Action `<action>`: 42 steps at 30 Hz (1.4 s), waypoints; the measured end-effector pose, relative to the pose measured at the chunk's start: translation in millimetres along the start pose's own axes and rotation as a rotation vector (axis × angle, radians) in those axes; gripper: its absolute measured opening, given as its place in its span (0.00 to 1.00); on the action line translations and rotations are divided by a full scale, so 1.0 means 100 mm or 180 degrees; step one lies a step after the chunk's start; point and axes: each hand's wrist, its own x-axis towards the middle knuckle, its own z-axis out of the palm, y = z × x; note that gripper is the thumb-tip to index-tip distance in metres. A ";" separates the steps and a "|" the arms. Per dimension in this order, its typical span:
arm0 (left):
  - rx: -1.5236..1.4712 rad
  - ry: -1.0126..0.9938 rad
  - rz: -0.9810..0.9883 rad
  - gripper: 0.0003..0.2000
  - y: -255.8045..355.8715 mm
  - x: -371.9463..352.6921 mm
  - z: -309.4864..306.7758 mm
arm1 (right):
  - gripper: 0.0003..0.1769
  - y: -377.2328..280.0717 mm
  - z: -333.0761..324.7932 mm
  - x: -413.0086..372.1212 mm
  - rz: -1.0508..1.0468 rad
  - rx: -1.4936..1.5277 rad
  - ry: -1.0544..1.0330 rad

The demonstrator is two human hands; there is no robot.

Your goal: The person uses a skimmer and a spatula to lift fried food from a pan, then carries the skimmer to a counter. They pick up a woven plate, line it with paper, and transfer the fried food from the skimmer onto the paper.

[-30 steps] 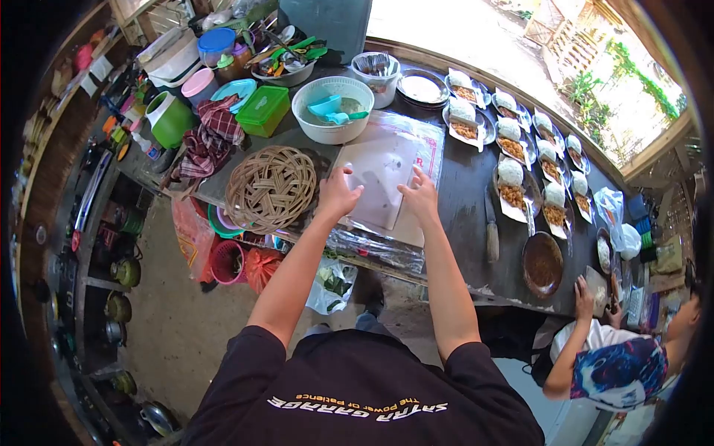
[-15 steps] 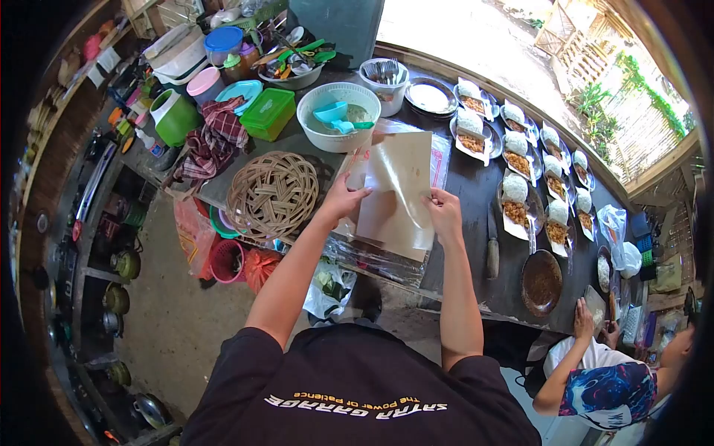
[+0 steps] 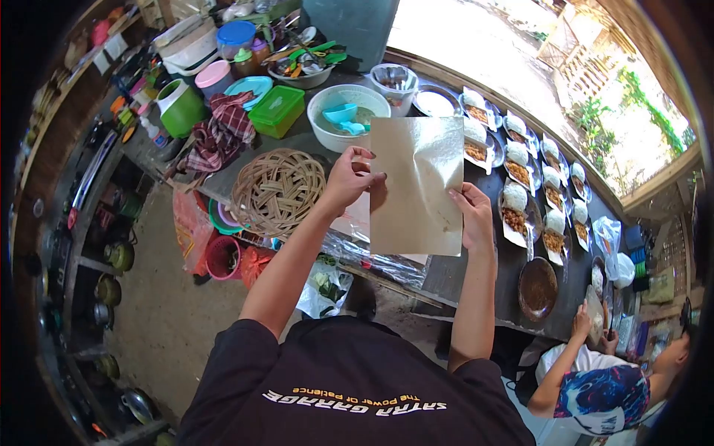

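Note:
A sheet of brown food-wrapping paper, glossy where light falls on it, is raised above the table in front of me. My right hand pinches its right edge, thumb in front. At the left edge is my left hand, its thumb lying over the sheet and its other fingers partly hidden. Beneath the raised sheet, more paper and clear plastic lie at the table's edge. A white basin with a turquoise scoop stands just behind, and a woven rattan plate lies left of my left hand.
Several plates with rice and a brown dish on paper line the right side. A brown oval bowl sits near the front edge. Another person works at lower right. A green box and a checked cloth are at left.
The paper sheet has come up off the table, toward me and slightly right, with both hands following it. My view has shifted a little. The other person has barely moved.

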 end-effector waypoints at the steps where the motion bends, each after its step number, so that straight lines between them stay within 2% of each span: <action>1: -0.0370 0.0083 -0.0031 0.22 0.05 -0.07 -0.03 | 0.07 0.00 0.04 0.02 -0.0064 -0.0082 0.0020; 6: 0.0132 0.0764 0.0107 0.20 0.17 -0.45 -0.49 | 0.12 0.01 0.44 0.13 -0.0206 -0.0680 -0.0174; 8: 0.0283 0.1145 0.0069 0.19 0.24 -0.65 -0.70 | 0.17 0.17 0.74 0.22 -0.0277 -0.0668 -0.0444; 9: 0.0606 0.1343 0.0336 0.18 0.11 -0.69 -0.89 | 0.17 0.23 0.92 0.25 -0.0269 -0.0741 -0.0537; 12: 0.0698 0.1700 0.0241 0.17 -0.07 -0.88 -1.41 | 0.20 0.47 1.47 0.41 -0.0360 -0.1084 -0.0815; 13: 0.0632 0.1799 0.0005 0.17 -0.05 -0.96 -1.56 | 0.21 0.58 1.64 0.45 -0.0400 -0.1228 -0.0909; 17: 0.1873 0.2272 0.0149 0.16 -0.23 -1.04 -2.14 | 0.23 0.90 2.29 0.57 -0.0428 -0.2002 -0.0991; 20: 0.2111 0.2193 0.0244 0.17 -0.38 -1.02 -2.44 | 0.23 1.10 2.58 0.61 -0.0498 -0.2404 -0.0973; 23: 0.2126 0.1880 -0.0776 0.20 -0.08 -1.05 -2.45 | 0.21 1.22 2.73 0.59 -0.0566 -0.2735 -0.0957; 26: 0.2918 0.2122 0.0232 0.21 -0.37 -1.01 -2.61 | 0.20 1.32 2.78 0.59 -0.0709 -0.3018 -0.0875; 27: 0.2798 0.2076 0.0098 0.29 -0.41 -1.00 -2.65 | 0.20 1.32 2.80 0.58 -0.0724 -0.3136 -0.0833; 30: 0.2421 0.1896 -0.0048 0.39 -0.50 -0.96 -2.71 | 0.19 1.30 2.84 0.54 -0.0763 -0.3605 -0.0630; 34: 0.2465 0.1516 -0.0113 0.45 -0.42 -0.90 -2.70 | 0.17 1.19 2.89 0.46 -0.0984 -0.4231 -0.0540; 37: 0.2279 0.1283 -0.0199 0.46 -0.41 -0.87 -2.70 | 0.18 1.01 2.97 0.30 -0.1128 -0.4553 -0.0877; 39: 0.2146 0.1177 -0.0303 0.46 -0.39 -0.85 -2.70 | 0.23 1.12 2.99 0.23 -0.1502 -0.4363 -0.1284; 40: 0.2136 0.1146 -0.0216 0.45 -0.41 -0.85 -2.71 | 0.26 1.18 3.01 0.19 -0.1691 -0.4254 -0.1490; 42: 0.2117 0.1097 -0.0024 0.43 -0.49 -0.83 -2.70 | 0.26 1.25 3.06 0.11 -0.1643 -0.4369 -0.1855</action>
